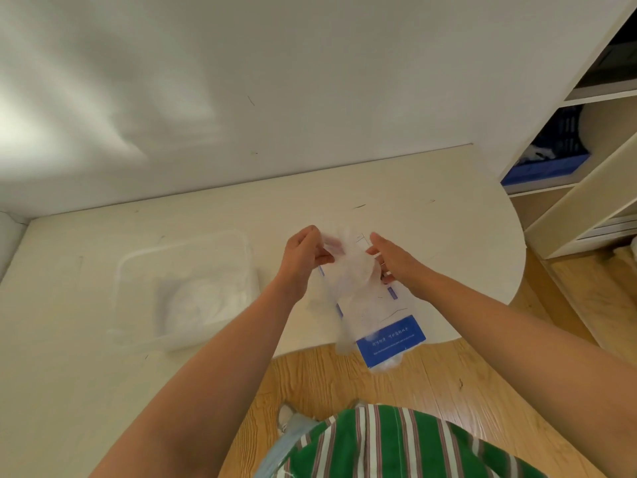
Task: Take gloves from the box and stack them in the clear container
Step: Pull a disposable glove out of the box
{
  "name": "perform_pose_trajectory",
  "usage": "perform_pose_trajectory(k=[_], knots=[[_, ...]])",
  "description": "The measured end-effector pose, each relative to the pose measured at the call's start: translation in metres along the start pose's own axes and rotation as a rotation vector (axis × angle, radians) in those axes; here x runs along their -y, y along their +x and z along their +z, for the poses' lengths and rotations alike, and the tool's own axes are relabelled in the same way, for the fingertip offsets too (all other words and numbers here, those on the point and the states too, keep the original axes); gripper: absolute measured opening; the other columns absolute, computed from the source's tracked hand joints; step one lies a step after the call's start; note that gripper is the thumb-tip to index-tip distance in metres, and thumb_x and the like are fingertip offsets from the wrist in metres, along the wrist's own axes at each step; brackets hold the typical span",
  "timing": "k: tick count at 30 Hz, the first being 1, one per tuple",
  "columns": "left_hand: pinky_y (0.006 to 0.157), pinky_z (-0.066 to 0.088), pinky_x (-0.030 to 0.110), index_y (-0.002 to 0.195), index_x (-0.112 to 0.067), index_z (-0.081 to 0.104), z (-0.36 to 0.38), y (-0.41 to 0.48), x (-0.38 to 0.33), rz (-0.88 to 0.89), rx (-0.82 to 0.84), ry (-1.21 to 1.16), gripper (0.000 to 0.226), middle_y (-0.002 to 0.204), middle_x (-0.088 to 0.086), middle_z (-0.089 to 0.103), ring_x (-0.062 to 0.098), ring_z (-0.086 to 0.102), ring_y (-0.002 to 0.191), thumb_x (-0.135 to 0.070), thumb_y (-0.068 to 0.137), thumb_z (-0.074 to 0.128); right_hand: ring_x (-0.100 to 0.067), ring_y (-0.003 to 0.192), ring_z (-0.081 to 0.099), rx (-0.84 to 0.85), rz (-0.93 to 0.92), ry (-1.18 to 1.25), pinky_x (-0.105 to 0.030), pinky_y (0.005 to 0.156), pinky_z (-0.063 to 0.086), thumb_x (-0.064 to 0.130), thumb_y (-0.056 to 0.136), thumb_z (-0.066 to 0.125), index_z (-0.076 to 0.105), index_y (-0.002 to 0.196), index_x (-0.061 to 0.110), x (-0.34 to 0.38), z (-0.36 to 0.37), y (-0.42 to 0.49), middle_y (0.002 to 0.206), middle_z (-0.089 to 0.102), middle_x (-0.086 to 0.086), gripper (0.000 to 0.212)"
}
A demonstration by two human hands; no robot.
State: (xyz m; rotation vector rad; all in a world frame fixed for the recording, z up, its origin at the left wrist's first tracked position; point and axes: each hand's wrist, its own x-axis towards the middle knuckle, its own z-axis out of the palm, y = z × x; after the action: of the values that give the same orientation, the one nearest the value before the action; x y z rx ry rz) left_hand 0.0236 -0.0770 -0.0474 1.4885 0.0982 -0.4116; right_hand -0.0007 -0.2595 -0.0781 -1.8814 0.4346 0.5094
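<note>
A white and blue glove box (391,334) lies on the cream table (86,339), its near end sticking out over the table's front edge. Above it my left hand (305,251) and my right hand (391,258) each pinch a side of a thin translucent glove (351,270), which hangs down in front of the box. Further gloves bulge out of the box's near end (389,363). To the left stands the clear container (138,267), with a pile of translucent gloves (203,301) inside it.
The table meets a white wall at the back and has a rounded right end. Right of it stands a cream shelf unit (586,188) holding a blue crate (548,163). Wooden floor lies below the table's front edge.
</note>
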Motion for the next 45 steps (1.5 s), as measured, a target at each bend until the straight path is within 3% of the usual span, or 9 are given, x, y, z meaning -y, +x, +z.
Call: perform_pose_trajectory(k=[3,6,12,18,24,31,39,42,45], knots=[[0.079,0.051,0.041,0.073,-0.002,0.053,-0.007,0.0,-0.004,0.012,0.004,-0.008,0.02,0.08,0.009,0.071,0.017,0.067,0.064,0.005,0.084,0.037,-0.023,0.093,0.064,0.172,-0.001,0.208,-0.031,0.08,0.05,0.071,0.088,0.035,0.06,0.119,0.012,0.012,-0.002,-0.004,0.107,0.069,-0.012,0.071],[0.088,0.052,0.047,0.078,-0.003,0.053,-0.015,-0.002,-0.01,0.026,0.009,-0.041,0.019,0.084,0.012,0.071,0.027,0.07,0.069,0.004,0.085,0.037,-0.024,0.083,0.058,0.252,-0.12,0.196,-0.032,0.08,0.046,0.048,0.091,0.058,0.062,0.115,-0.001,0.019,0.001,-0.003,0.092,0.066,-0.013,0.055],[0.065,0.057,0.035,0.064,-0.008,0.044,-0.045,-0.008,-0.02,0.058,-0.068,-0.095,0.026,0.087,0.018,0.066,0.038,0.068,0.068,0.004,0.085,0.034,-0.011,0.06,0.046,0.018,-0.225,0.402,-0.024,0.068,0.042,0.022,0.093,0.063,0.059,0.081,0.009,0.042,0.014,0.0,0.063,0.053,0.001,0.019],[0.069,0.056,0.04,0.069,-0.008,0.046,-0.093,-0.011,-0.027,0.026,-0.072,-0.013,0.026,0.097,0.02,0.065,0.037,0.068,0.076,-0.016,0.093,0.039,-0.013,0.065,0.064,0.017,-0.239,0.687,-0.021,0.061,0.055,0.011,0.098,0.054,0.056,0.089,0.009,0.079,0.021,-0.005,0.088,0.072,-0.01,0.009],[0.093,0.045,0.031,0.106,-0.025,0.056,-0.113,-0.011,-0.045,0.259,-0.245,0.196,0.04,0.111,-0.002,0.063,0.016,0.06,0.108,-0.056,0.081,0.053,-0.007,0.046,0.035,0.172,-0.303,0.278,-0.017,0.044,0.029,0.011,0.099,0.051,0.06,0.104,0.009,0.114,0.033,-0.008,0.075,0.071,-0.002,0.011],[0.07,0.05,0.021,0.096,0.002,0.068,-0.119,-0.014,-0.062,0.058,0.217,0.347,0.037,0.084,0.006,0.066,0.011,0.066,0.073,-0.034,0.088,0.071,-0.007,0.048,0.039,0.374,-0.317,0.015,-0.017,0.046,0.03,0.014,0.093,0.061,0.064,0.094,0.011,0.142,0.065,-0.004,0.067,0.063,0.001,0.005],[0.059,0.048,0.028,0.091,-0.011,0.068,-0.194,-0.028,-0.036,0.076,-0.208,0.594,0.018,0.047,-0.002,0.058,0.011,0.053,0.038,-0.028,0.092,0.064,-0.011,0.067,0.056,0.124,-0.306,-0.117,-0.024,0.065,0.045,0.013,0.08,0.078,0.065,0.102,0.009,0.145,0.105,0.019,0.075,0.063,0.001,0.026],[0.061,0.054,0.031,0.094,-0.018,0.062,-0.218,-0.034,-0.027,0.018,-0.371,0.809,0.015,0.054,-0.001,0.063,0.015,0.057,0.041,-0.029,0.096,0.051,-0.013,0.092,0.055,-0.141,-0.572,-0.328,-0.029,0.084,0.045,0.019,0.078,0.077,0.064,0.105,0.017,0.152,0.141,0.025,0.103,0.059,0.0,0.03],[0.065,0.053,0.036,0.095,-0.017,0.057,-0.236,-0.036,-0.014,-0.03,-0.494,1.058,0.021,0.068,0.001,0.067,0.021,0.063,0.059,-0.028,0.098,0.04,-0.013,0.082,0.053,-0.146,-0.846,-0.396,-0.027,0.08,0.044,0.018,0.08,0.072,0.066,0.095,0.02,0.162,0.183,0.018,0.098,0.056,0.003,0.016]])
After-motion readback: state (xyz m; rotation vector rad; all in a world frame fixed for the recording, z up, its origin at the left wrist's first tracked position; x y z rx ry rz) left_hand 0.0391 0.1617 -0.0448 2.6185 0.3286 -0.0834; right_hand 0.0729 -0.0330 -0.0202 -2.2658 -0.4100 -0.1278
